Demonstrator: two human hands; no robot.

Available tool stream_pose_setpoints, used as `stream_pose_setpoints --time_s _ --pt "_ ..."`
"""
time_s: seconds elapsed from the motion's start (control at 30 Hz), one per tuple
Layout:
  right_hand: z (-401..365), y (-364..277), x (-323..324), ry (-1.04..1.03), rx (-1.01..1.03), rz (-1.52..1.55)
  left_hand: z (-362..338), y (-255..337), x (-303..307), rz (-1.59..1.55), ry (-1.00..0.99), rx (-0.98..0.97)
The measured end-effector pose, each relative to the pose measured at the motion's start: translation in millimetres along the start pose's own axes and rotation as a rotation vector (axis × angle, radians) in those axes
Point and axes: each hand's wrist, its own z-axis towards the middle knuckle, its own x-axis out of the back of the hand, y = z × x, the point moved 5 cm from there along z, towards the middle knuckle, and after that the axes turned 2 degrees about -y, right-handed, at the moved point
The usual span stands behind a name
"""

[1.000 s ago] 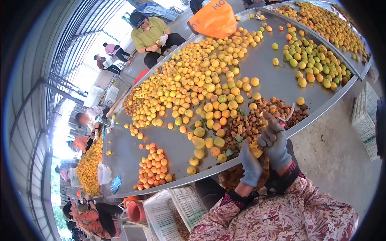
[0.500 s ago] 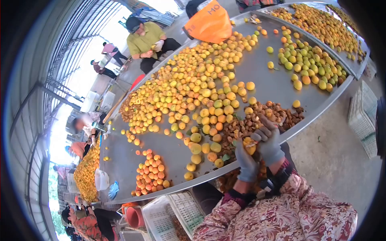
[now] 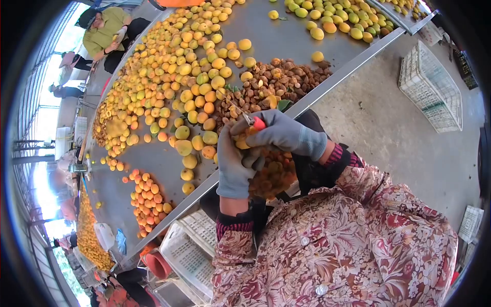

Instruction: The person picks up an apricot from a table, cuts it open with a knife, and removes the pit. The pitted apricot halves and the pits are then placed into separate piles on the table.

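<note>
My left hand (image 3: 233, 166), in a grey glove, is closed around a yellow-orange apricot (image 3: 242, 141), which its fingers partly cover. In my gloved right hand (image 3: 289, 134) is a small knife with a red handle (image 3: 259, 123); its thin metal blade points up and left, close to the fruit. Both hands meet just off the table's near edge. Beneath them a mass of orange fruit pieces (image 3: 276, 176) shows, partly hidden by the gloves. A heap of brown apricot stones (image 3: 279, 82) lies on the table right beyond my hands.
Whole apricots (image 3: 169, 71) cover much of the metal table (image 3: 266, 38). Smaller piles are redder (image 3: 147, 197) and greener (image 3: 340, 18). White plastic crates stand on the floor at the right (image 3: 432, 87) and below the table edge (image 3: 189, 250). A person in green (image 3: 107, 33) sits across the table.
The view has swung, so table and fruit sit further left and up. My hands are closer together in view, and the red-handled knife now shows plainly in the right one.
</note>
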Motion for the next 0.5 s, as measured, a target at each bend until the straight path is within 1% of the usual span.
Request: stream_pose_setpoints --time_s 0.03,0.07,0.1,0.13,0.17,0.2,0.23,0.27,0.3,0.33,0.37,0.4,0.43,0.47,0.5 --pt "-2 1 -3 -0.013 -0.033 0.078 -5 -2 3 0.003 0.005 -0.011" --pt "-5 3 -3 -0.033 -0.023 0.077 -10 -5 4 0.006 -0.052 -0.036" --pt "-4 9 3 0.016 -0.055 0.007 -12 -4 6 0.015 -0.107 -0.079" --pt "0 10 6 0.048 -0.079 -0.066 -7 -9 12 -0.009 -0.135 -0.068" --pt "-2 5 4 0.074 -0.106 -0.05 2 -17 22 -0.031 -0.155 -0.072" --pt "-6 2 2 0.089 -0.141 -0.037 10 -21 29 0.032 -0.223 -0.243" --pt "-7 3 -2 0.061 -0.132 0.045 16 -23 29 0.095 -0.276 -0.414" --pt "-7 7 -6 0.038 -0.141 0.129 28 -35 31 -0.128 -0.183 -0.248" --pt "-7 9 -8 0.063 -0.133 0.147 35 -46 34 -0.366 -0.106 -0.07" --pt "-8 13 -9 0.106 -0.129 0.169 28 -38 35 -0.389 -0.076 -0.116" --pt "-6 17 -12 0.071 -0.152 0.164 23 -39 34 -0.337 -0.026 -0.074" --pt "-5 19 -11 0.074 -0.142 0.096 15 -37 28 -0.283 0.016 -0.023" --pt "-5 19 -9 0.084 -0.129 0.028 8 -30 23 -0.294 0.055 -0.058" --pt "-5 20 -6 0.07 -0.138 0.025 3 -30 23 -0.303 0.064 -0.069" --pt "-5 18 -5 0.036 -0.155 -0.013 -4 -24 23 -0.222 0.077 -0.189"
